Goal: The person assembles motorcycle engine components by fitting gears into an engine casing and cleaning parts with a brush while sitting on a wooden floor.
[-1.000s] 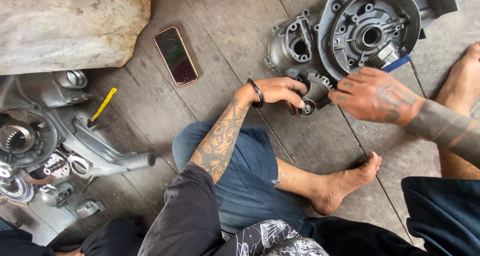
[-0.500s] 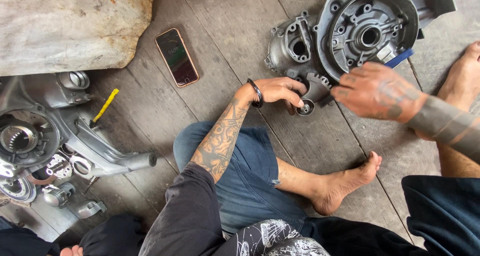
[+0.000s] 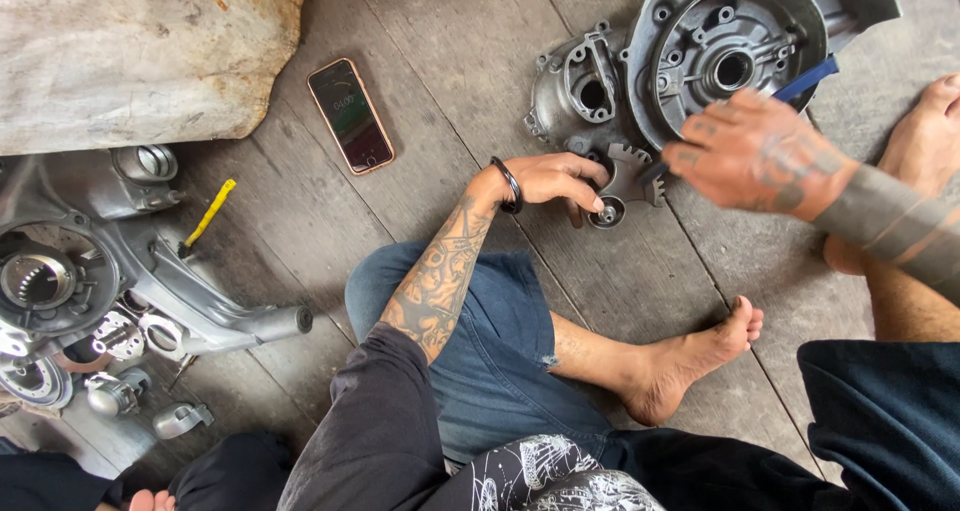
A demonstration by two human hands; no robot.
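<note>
Grey metal is seen on the engine case (image 3: 735, 56), blue on the tool handle (image 3: 808, 77), and yellow on the screwdriver (image 3: 208, 213).

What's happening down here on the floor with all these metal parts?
A person sits barefoot on a wooden floor among engine parts. The left hand steadies a small toothed metal piece lying beside a round engine casing. The right hand reaches in over it with a blue-handled tool. A phone lies nearby, and another engine block sits off to the left.
</note>
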